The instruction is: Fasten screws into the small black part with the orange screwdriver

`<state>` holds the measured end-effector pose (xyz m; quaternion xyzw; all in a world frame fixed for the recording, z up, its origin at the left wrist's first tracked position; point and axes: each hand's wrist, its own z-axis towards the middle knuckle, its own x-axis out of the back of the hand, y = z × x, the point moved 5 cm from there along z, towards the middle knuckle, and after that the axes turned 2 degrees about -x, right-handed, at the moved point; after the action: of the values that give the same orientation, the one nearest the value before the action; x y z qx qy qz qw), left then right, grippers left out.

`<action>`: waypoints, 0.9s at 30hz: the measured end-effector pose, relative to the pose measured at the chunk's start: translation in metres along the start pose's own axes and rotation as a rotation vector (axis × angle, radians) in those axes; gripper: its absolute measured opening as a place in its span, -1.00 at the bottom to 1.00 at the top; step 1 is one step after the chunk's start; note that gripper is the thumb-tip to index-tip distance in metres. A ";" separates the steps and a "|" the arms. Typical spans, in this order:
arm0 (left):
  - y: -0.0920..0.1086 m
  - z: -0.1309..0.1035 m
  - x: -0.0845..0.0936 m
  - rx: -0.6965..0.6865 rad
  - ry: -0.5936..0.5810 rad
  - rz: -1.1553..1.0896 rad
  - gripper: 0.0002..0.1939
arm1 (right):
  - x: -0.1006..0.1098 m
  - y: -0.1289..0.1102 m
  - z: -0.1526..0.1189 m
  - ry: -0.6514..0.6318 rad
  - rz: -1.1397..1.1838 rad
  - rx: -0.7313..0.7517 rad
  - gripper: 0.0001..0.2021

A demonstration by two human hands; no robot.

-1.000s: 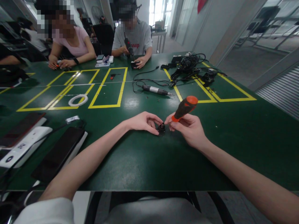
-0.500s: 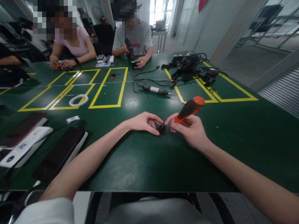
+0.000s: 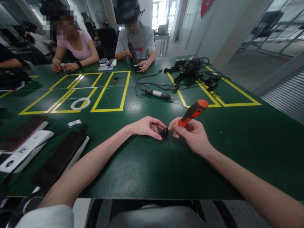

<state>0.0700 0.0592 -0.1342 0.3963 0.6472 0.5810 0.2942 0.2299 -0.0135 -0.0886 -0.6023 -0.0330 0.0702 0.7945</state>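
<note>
Between thumb and fingers, my left hand (image 3: 149, 127) grips a small black round part (image 3: 164, 133) standing on the green table (image 3: 133, 167). A short dark stub rises from the top of that part. My right hand (image 3: 193, 133) is closed round the lower handle of an orange and grey screwdriver (image 3: 193, 112), which leans with its butt end up and to the right. The fingertips of the right hand are close beside the black part. The screwdriver's shaft and tip cannot be made out behind the fingers.
An electric screwdriver (image 3: 158, 94) with its cord lies ahead. Tangled black cables (image 3: 192, 69) are heaped at the back right. A white tape ring (image 3: 80, 104) lies left, beyond phones on power banks (image 3: 60, 155). Across the table a person (image 3: 135, 41) holds a power driver.
The view has shifted slightly. The right fingertips have moved a little off the black part, and more of its top stub shows. Both hands keep their holds.
</note>
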 end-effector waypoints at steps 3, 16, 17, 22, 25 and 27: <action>0.000 0.000 -0.001 0.009 -0.003 -0.010 -0.41 | 0.001 0.000 0.001 0.004 0.014 0.011 -0.71; -0.002 0.000 0.001 0.009 0.003 0.018 -0.40 | -0.003 0.004 -0.001 -0.046 0.080 -0.019 -0.68; -0.002 0.000 0.001 0.009 0.000 0.014 -0.40 | -0.003 0.003 -0.001 -0.038 0.067 -0.015 -0.69; 0.002 -0.001 0.001 -0.014 0.001 -0.044 -0.44 | -0.001 0.005 0.000 -0.024 0.079 -0.019 -0.73; 0.007 -0.002 0.001 -0.029 -0.007 -0.066 -0.56 | -0.004 0.006 -0.001 -0.062 0.133 -0.012 -0.73; 0.010 -0.003 0.001 -0.033 -0.009 -0.049 -0.62 | -0.005 0.005 -0.002 -0.072 0.157 0.004 -0.73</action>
<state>0.0687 0.0583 -0.1240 0.3779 0.6459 0.5823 0.3176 0.2250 -0.0148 -0.0939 -0.5986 -0.0140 0.1541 0.7860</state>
